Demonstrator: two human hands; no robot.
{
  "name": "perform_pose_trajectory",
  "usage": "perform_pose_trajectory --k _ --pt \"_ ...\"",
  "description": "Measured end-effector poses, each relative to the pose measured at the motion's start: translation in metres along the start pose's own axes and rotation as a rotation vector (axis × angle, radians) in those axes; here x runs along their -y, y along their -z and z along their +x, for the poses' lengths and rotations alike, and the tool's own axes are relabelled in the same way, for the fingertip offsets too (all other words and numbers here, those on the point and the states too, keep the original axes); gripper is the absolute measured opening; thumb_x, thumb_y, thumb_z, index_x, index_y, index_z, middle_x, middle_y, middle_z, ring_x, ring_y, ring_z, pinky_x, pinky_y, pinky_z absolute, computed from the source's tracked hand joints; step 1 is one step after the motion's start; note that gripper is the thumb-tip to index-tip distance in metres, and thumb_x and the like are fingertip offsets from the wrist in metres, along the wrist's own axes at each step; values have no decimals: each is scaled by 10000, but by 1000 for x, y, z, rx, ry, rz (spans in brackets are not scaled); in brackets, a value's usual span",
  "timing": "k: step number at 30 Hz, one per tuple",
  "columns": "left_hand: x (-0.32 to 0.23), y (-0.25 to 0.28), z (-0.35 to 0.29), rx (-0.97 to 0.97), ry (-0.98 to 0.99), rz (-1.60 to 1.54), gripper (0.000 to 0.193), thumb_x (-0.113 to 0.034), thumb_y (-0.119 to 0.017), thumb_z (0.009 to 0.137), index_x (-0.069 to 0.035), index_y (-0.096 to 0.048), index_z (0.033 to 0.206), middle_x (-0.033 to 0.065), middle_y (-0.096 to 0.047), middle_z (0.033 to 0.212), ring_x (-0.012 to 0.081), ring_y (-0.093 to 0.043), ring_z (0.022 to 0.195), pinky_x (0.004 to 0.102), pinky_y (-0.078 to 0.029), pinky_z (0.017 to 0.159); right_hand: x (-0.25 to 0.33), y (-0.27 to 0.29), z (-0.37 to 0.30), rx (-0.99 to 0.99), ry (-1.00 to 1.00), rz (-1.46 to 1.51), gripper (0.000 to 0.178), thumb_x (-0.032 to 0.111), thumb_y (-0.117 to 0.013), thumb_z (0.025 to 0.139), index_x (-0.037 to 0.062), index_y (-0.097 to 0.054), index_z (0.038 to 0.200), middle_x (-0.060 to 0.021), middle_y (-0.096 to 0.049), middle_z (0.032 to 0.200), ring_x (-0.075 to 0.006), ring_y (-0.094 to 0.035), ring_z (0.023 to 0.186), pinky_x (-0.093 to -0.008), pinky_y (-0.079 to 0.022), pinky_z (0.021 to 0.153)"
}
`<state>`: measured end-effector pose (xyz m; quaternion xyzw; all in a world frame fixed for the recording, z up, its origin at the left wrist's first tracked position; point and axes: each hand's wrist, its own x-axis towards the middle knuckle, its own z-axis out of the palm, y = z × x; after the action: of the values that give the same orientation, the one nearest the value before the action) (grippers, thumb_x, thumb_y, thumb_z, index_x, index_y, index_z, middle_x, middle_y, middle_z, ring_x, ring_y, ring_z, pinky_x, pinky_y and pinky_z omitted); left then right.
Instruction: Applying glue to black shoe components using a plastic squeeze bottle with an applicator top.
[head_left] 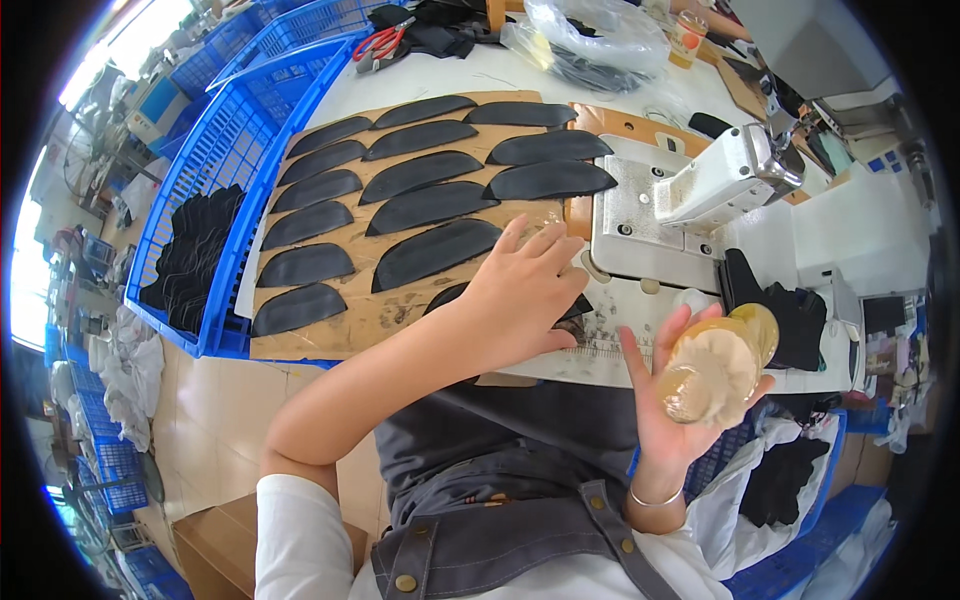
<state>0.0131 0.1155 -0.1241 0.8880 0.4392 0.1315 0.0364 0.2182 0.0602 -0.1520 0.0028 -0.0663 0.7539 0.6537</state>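
Head | our right grip (670, 422) cups a yellowish container (712, 372) near the surface (480, 76) edge — probably light, slick; hold mid-body | our left grip (530, 290), fingers spread, over black crescent panels (436, 254) — pliable-looking; pinch rims

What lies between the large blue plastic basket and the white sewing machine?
A brown cardboard sheet bearing black curved pieces, left hand over it: head view.

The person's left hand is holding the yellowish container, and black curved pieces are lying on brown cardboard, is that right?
Not the left hand: the head view shows the right hand holding the yellowish container. Black curved pieces are lying on brown cardboard.
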Motion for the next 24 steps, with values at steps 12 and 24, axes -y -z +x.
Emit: perform_pose_trajectory --k 12,24 --pt "-1 3 -6 -70 1 -38 426 -334 -707 718 -60 -569 1014 117 -496 1250 277 -395 1249 467 -266 1053 -15 -14 -1 -44 -79 114 819 655 -556 750 198 -321 1388 44 -305 1449 -213 -223 1357 -583 -50 1099" --pt "6 -8 -11 -214 48 -209 344 -240 -711 706 -79 -550 964 91 -540 1187 264 -482 1157 465 -325 1018 -24 2 15 58 -61 -82 758 576 -577 784 197 -322 1389 38 -348 1428 -224 -316 1313 -610 -42 1081"
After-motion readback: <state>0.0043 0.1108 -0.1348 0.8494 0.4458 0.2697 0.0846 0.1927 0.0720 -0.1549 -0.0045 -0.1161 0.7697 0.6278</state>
